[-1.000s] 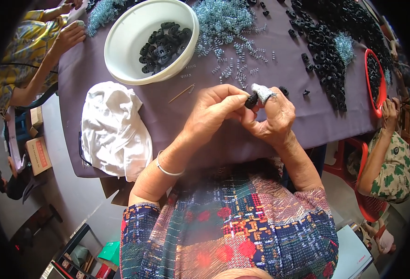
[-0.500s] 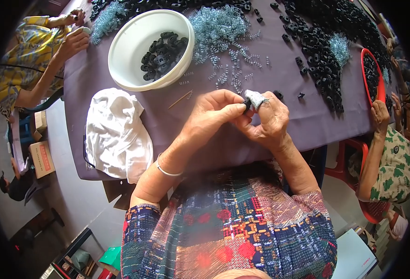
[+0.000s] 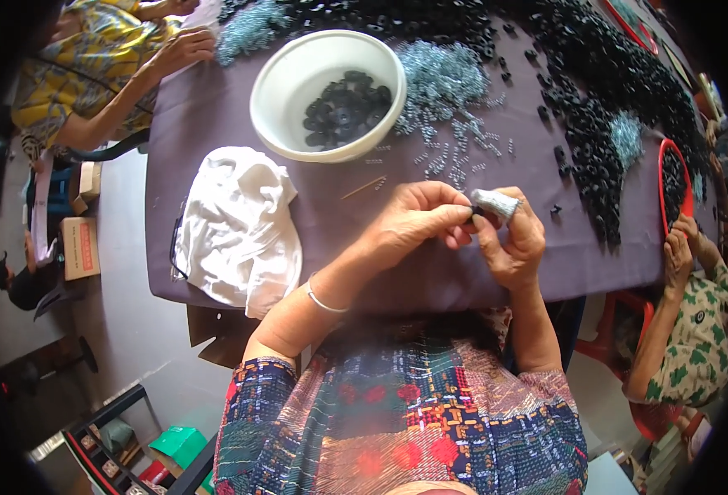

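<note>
Over the table's near side, my left hand (image 3: 427,216) pinches a small black plastic part (image 3: 475,214) between thumb and forefinger. My right hand (image 3: 519,247) meets it from the other side, thumb and forefinger closed about the part; the fingers partly hide it. A grey wrapping (image 3: 496,203) covers the tip of my right forefinger. Just beyond my hands lie loose metal springs (image 3: 458,157), spilling from a larger heap of springs (image 3: 440,82). A white bowl (image 3: 267,124) with several black parts in it stands beyond my left hand.
A white cloth (image 3: 236,223) and a thin wooden stick (image 3: 362,189) lie left of my hands. Black parts (image 3: 587,157) pile up at the right and far side. Co-workers sit left and right; the right one's hand (image 3: 678,256) is at a red basket (image 3: 663,186).
My view has shifted, so the table and bowl appear farther right. Both hands stay together at the small black part, and my right hand has turned slightly.
</note>
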A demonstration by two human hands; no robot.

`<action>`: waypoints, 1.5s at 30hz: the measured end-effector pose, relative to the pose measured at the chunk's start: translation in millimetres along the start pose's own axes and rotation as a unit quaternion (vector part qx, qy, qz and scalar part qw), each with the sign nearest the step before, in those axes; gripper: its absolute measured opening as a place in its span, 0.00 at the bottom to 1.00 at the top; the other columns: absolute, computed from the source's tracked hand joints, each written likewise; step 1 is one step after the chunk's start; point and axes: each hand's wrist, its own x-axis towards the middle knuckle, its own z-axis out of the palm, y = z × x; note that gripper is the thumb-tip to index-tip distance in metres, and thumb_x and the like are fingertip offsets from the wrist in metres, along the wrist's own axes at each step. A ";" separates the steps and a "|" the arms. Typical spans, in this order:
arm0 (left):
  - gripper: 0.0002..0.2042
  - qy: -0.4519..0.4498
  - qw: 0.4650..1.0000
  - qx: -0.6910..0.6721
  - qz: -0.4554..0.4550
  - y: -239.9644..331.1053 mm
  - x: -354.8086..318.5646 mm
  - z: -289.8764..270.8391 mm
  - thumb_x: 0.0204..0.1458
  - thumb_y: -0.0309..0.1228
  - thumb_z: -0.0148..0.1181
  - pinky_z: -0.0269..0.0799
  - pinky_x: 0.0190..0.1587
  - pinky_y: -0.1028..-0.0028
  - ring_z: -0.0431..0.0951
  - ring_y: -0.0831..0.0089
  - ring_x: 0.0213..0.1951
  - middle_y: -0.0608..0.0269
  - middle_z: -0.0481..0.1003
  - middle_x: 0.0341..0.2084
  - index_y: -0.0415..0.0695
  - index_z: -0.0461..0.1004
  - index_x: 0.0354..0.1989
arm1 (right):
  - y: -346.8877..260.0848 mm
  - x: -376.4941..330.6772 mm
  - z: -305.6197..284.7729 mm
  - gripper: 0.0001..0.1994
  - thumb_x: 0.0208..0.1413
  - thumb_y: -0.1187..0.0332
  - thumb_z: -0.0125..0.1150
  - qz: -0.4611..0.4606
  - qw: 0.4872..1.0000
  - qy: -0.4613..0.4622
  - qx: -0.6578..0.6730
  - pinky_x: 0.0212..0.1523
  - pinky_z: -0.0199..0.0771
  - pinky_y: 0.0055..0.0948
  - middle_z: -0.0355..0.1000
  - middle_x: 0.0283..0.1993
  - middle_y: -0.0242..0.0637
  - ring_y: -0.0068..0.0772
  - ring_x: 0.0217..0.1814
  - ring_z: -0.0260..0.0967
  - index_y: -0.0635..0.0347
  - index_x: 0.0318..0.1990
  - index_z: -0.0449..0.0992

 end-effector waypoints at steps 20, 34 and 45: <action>0.10 -0.022 0.996 0.088 0.022 -11.4 1.5 4.7 0.60 0.30 0.45 0.74 0.34 0.79 0.75 0.79 0.30 0.62 0.74 0.28 0.36 0.71 0.36 | -41.5 91.7 51.0 0.11 0.54 0.78 0.60 0.125 0.979 -0.043 0.153 0.33 0.69 0.15 0.74 0.35 0.29 0.14 0.33 0.68 0.66 0.46 0.74; 0.11 -0.154 0.824 0.489 0.243 -17.3 -4.0 13.4 0.39 0.31 0.66 0.70 0.36 0.63 0.73 0.58 0.34 0.56 0.73 0.28 0.41 0.74 0.30 | 9.2 15.3 -36.1 0.11 0.56 0.75 0.59 0.230 0.970 0.079 -0.017 0.32 0.69 0.15 0.74 0.36 0.28 0.13 0.31 0.68 0.65 0.46 0.75; 0.08 -0.131 0.861 0.453 0.191 -5.9 -7.2 23.8 0.40 0.28 0.64 0.71 0.36 0.66 0.74 0.60 0.34 0.58 0.74 0.27 0.39 0.75 0.28 | 17.4 -24.9 -50.5 0.10 0.43 0.82 0.63 0.015 0.947 0.069 -0.312 0.34 0.73 0.34 0.71 0.39 0.45 0.43 0.34 0.71 0.67 0.36 0.77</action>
